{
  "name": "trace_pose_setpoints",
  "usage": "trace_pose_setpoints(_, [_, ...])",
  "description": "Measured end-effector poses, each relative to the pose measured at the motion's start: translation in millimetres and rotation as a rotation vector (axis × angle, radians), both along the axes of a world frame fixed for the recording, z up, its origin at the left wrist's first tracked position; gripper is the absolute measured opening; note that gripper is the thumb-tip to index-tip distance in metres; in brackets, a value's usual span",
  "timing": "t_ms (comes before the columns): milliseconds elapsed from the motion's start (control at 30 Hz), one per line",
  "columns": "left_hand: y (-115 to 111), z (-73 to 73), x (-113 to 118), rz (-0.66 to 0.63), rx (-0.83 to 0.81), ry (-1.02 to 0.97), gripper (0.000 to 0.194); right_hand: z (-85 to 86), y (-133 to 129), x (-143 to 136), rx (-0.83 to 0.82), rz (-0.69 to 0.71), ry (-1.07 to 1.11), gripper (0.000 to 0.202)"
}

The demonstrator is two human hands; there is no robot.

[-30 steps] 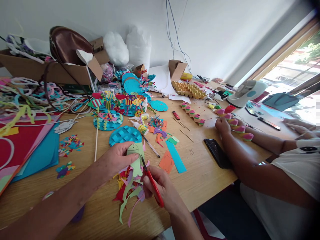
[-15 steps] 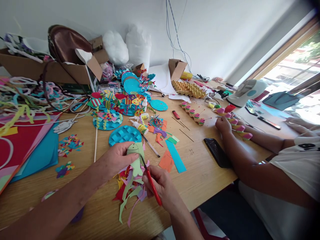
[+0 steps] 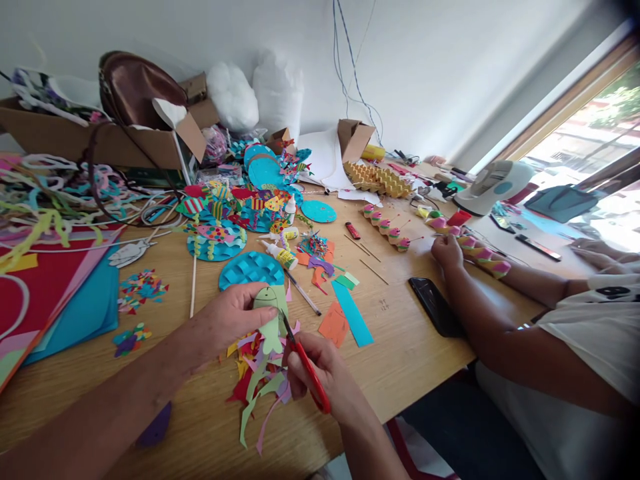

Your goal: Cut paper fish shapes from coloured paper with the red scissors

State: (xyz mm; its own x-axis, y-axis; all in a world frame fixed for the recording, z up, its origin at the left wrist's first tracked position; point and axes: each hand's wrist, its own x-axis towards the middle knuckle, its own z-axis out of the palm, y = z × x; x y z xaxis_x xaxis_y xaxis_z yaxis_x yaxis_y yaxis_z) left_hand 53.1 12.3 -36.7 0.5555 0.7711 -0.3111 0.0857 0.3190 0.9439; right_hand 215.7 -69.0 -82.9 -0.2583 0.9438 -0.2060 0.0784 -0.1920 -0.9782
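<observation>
My left hand pinches a light green paper fish between thumb and fingers; a face line is drawn near its top end. In my right hand are red-handled scissors, with my fingers wrapped round the handles. Their dark blades lie at the right edge of the fish. Below, a heap of paper scraps in green, pink, red and yellow lies on the table. Just beyond my left hand is a round blue disc with folded paper strips on it.
Glue bottles, a pen, a blue paper strip and an orange piece lie ahead. Right of them are a black phone and a co-worker's hand at a pink-green egg-carton strip. Coloured sheets are stacked left.
The scissors' handles have spread apart and the blades have drawn slightly back from the fish. My left hand keeps its hold. The co-worker's egg-carton strip has turned a little.
</observation>
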Motion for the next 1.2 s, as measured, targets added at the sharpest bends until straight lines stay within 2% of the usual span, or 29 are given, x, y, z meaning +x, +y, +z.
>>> trace_pose_setpoints(233, [1.8,-1.0,-1.9,-0.017,-0.023,-0.029,0.019,1.9,1.2,-1.1,-0.032,-0.006,0.016,0.048])
trace_pose_setpoints(533, [1.1,0.0,-1.5,-0.023,-0.046,-0.030,0.020,3.8,0.6,2.5,-0.037,0.006,-0.013,0.053])
trace_pose_setpoints(900, [1.9,-1.5,-1.1,-0.048,-0.034,-0.058,0.019,-3.1,-0.5,5.8,0.075,-0.035,-0.180,0.052])
trace_pose_setpoints(1200, [1.3,8.1,-2.9,-0.025,0.019,0.003,0.023,-1.8,0.6,2.4,0.010,-0.041,-0.122,0.050])
